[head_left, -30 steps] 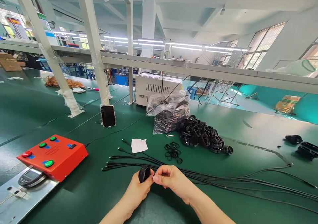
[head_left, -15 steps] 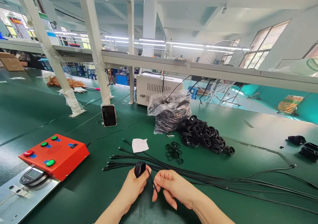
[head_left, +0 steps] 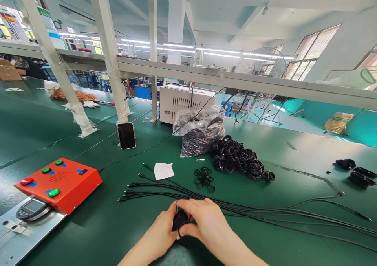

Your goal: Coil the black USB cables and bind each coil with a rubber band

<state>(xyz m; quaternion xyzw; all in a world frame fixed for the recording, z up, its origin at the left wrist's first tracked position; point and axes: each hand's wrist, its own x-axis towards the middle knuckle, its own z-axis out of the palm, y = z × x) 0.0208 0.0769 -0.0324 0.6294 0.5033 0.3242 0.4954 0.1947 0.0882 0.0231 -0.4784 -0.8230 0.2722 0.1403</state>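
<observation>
Along the left edge of the smooth green bench mat [head_left: 97,228], a grey digital gauge [head_left: 33,210] lies on a bare metal plate [head_left: 8,228], just beside an orange-red metal control box [head_left: 57,185] with three green buttons and one red. Farther back, one glossy phone [head_left: 126,135] stands upright against a taped white post [head_left: 107,50]. Nearer the front edge, the left hand [head_left: 157,228] and right hand [head_left: 207,219] are together, their fingers clamped around a small black cable coil [head_left: 180,220], which is mostly hidden by them. Behind the hands runs a bundle of thin black cables [head_left: 235,207], with seven plug ends showing at its left (as near as I can count). Beyond it lie one white paper slip [head_left: 163,171], a loose tangle of small black rings [head_left: 204,179], a clear plastic bag of black coils [head_left: 200,134], and a heap of coiled black cables [head_left: 240,158], too many to count. Dark bundled pieces [head_left: 359,175] sit towards the right edge.
</observation>
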